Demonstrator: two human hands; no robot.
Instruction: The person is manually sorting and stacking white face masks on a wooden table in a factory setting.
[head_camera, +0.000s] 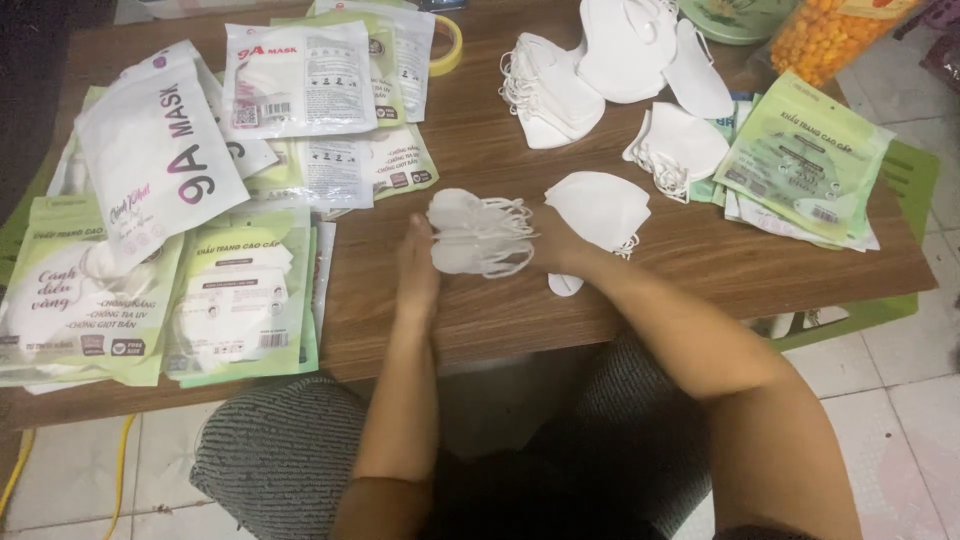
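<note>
Wooden tabletop (480, 130), brown, seen from above by the head camera; pale floor tiles (880, 400) lie to the right and near side, and the person's grey-clad knees sit under the near edge.

Head view, hands: a small stack of white folded masks (478, 235) sits at the table's middle, held between both hands. The left hand (418, 262) stands edge-on against the stack's left side, fingers straight and together. The right hand (556, 240) presses on the stack's right side, where the ear loops bunch; its fingers are mostly hidden behind the masks, so their exact grip cannot be told. One single white mask (600, 208) lies flat just beyond the right hand, touching it.

Head view, packages: to the left, overlapping flat pouches cover the table. A white pouch with dark and magenta lettering (160, 150) lies tilted on top; a second white pouch (298, 80) lies farther back. Pale green pouches with clear windows (240, 295) lie at the near left. At the far right, a pile of green pouches (805, 160) lies angled near the table's edge. Loose white masks (560, 85) are heaped at the far middle, another loose mask (680, 148) right of them. A roll of yellow tape (447, 45) sits at the far edge, and an orange-filled clear bag (830, 35) at the far right corner.
</note>
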